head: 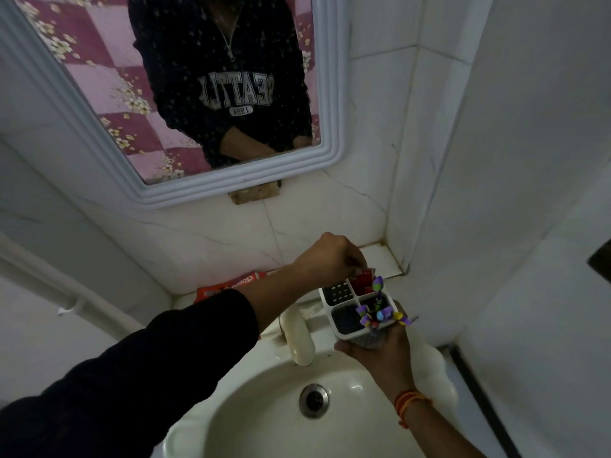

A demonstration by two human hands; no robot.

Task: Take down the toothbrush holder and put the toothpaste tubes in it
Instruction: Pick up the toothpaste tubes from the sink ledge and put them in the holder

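Toothbrush holder [358, 312] in right hand [380, 355]; left hand [330, 256] inserting toothpaste tube [363, 278].

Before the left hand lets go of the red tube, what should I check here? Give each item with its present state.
1. Toothbrush holder supported by right hand: ok.
2. Red toothpaste tube over a back compartment: ok.
3. Left hand grip on tube: ok.
4. Tube fully seated: cannot tell.
5. Second red tube on the ledge, not yet loaded: not ok.
6. Holder level above sink: cannot tell.
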